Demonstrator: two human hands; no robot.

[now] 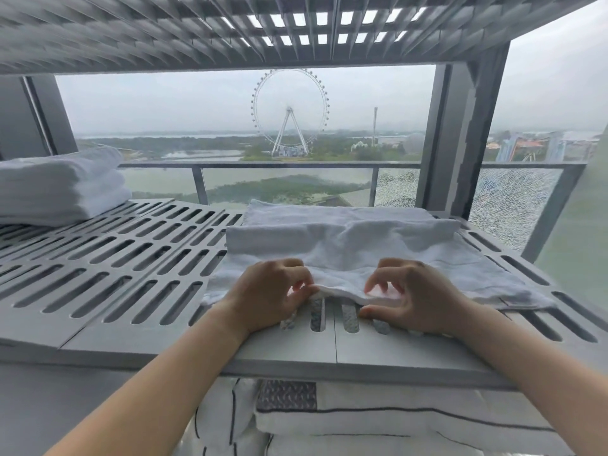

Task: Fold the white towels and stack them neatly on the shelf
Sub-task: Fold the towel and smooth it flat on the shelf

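A white towel (345,238) lies partly folded on the right half of the grey slotted shelf (108,258). Its far part is doubled over into a thick band, and its near edge is lifted slightly off the shelf. My left hand (266,294) pinches that near edge between thumb and fingers. My right hand (411,297) grips the same edge a little to the right, fingers curled over it and thumb under. A stack of folded white towels (59,185) sits at the shelf's far left.
An upper slotted shelf (230,31) hangs close overhead. A grey upright post (460,136) stands at the shelf's far right. Below the shelf's front edge lies white bedding with dark stripes (378,422). Behind is a window with a balcony railing.
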